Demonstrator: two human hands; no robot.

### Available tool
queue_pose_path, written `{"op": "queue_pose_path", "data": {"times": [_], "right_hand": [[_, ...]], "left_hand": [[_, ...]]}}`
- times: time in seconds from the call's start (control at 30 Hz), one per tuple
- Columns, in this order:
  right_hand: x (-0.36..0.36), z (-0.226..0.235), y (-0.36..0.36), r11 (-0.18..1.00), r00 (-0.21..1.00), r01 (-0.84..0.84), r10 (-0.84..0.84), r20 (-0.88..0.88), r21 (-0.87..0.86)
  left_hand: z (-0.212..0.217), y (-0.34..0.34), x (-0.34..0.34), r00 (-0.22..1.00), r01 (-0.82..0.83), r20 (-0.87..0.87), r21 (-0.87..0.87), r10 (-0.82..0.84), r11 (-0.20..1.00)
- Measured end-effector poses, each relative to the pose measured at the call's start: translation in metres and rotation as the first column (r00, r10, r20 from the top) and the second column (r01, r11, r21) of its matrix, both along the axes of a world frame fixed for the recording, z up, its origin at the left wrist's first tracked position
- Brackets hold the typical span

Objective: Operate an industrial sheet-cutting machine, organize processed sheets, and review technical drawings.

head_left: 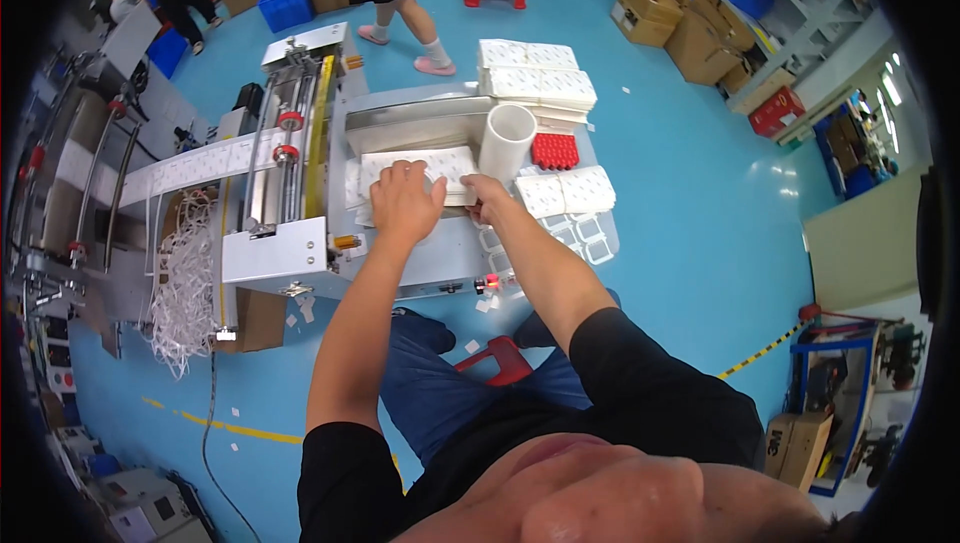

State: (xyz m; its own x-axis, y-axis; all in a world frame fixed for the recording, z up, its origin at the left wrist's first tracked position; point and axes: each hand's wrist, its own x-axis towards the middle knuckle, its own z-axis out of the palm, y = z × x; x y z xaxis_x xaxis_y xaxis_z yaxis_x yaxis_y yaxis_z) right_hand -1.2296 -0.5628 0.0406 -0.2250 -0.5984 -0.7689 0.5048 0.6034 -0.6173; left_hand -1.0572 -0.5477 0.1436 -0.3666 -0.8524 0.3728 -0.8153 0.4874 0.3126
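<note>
White sheets: a flat stack of white label sheets (pixel 440 165) lies on the grey machine table (pixel 420 113), directly in front of the seated person, just left of a white tube (pixel 506 141).
Left hand: the left hand (pixel 405 201) rests palm-down on the near edge of the stack, fingers spread slightly and pressing flat; nothing is pinched between them.
Right hand: the right hand (pixel 482 195) sits at the stack's right near corner, fingers curled inward; whether they clamp a sheet edge cannot be told.
Adjacent items: a tray of red caps (pixel 554 151) stands just right of the tube; more white sheet stacks (pixel 565 191) lie beside the right wrist, and a taller pile (pixel 535 71) sits at the far end.
Machine: a feeder with red rollers (pixel 287 138) and a white strip (pixel 190 171) runs to the left.
Risk, tube: judged likely to tip if the right forearm swings outward, since it stands upright and close.
Risk, sheets: uneven pressure from one hand could skew or fan the stack, sliding loose sheets off the near edge.
Risk, caps: a knocked tube could scatter the caps.
</note>
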Motion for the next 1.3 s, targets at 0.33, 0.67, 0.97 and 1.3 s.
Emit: {"op": "queue_pose_path", "data": {"times": [0.33, 0.67, 0.97, 1.3], "right_hand": [[-0.007, -0.013, -0.006, 0.995, 0.995, -0.1, 0.101, -0.028, 0.018], [-0.003, -0.013, -0.009, 0.993, 0.993, -0.11, 0.108, -0.039, -0.044], [-0.002, -0.006, -0.005, 0.995, 0.995, -0.099, 0.099, 0.002, -0.025], [-0.002, -0.005, -0.007, 0.993, 0.994, -0.107, 0.106, -0.027, -0.045]], "left_hand": [[-0.001, -0.001, 0.002, 1.0, -0.023, -0.016, 0.038, 0.024, 0.999], [0.004, 0.002, 0.003, 1.0, -0.012, -0.028, 0.05, 0.013, 0.999], [0.001, 0.002, 0.002, 0.999, -0.012, -0.047, 0.041, 0.014, 0.999], [0.001, 0.001, 0.002, 0.999, -0.018, -0.043, 0.027, 0.019, 0.999]]}}
